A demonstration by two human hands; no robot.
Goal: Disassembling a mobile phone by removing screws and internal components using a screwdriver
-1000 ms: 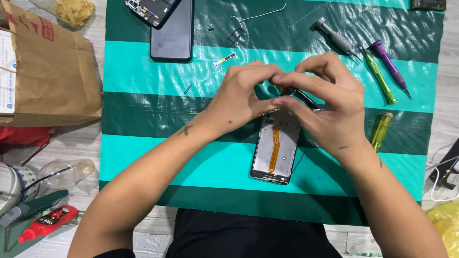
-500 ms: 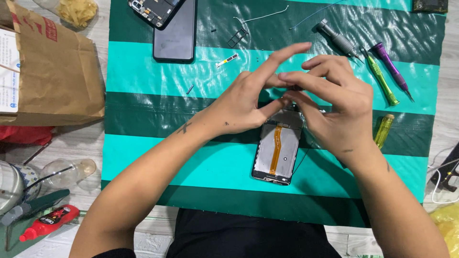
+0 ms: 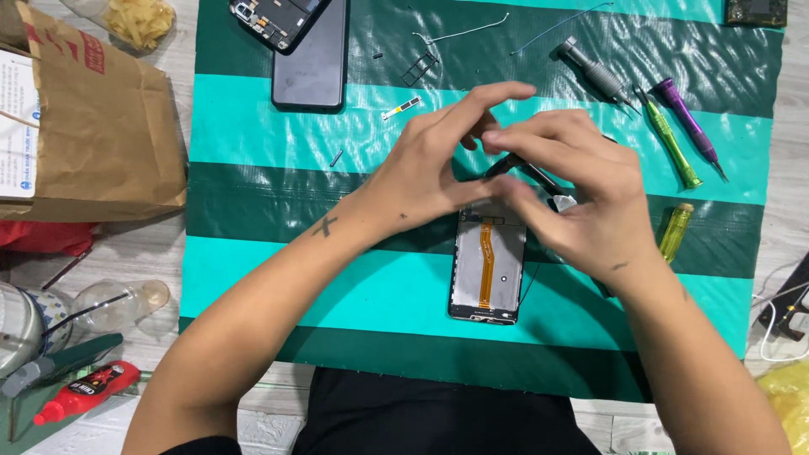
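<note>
An opened phone [image 3: 487, 274] with an orange flex cable down its middle lies on the green and teal striped mat [image 3: 253, 135]. My right hand [image 3: 581, 198] pinches a thin black tool [image 3: 527, 175] just above the phone's top end. My left hand [image 3: 434, 164] meets it from the left. Its thumb lies at the phone's top edge, and its fingers arch raised over the tool's tip with nothing gripped that I can see. The phone's top end is hidden under both hands.
A second dark phone [image 3: 310, 63] and a phone frame [image 3: 274, 17] lie at the mat's far edge. Grey [image 3: 594, 72], green [image 3: 670, 139], purple [image 3: 687, 126] and yellow [image 3: 674, 232] screwdrivers lie right. A brown paper bag [image 3: 93, 126], glass jars [image 3: 114, 303] and a red tube [image 3: 80, 389] sit left.
My left fingers have uncurled and lifted, with the index finger stretched out over the right hand. The black tool shows more between the hands. The phone has not moved.
</note>
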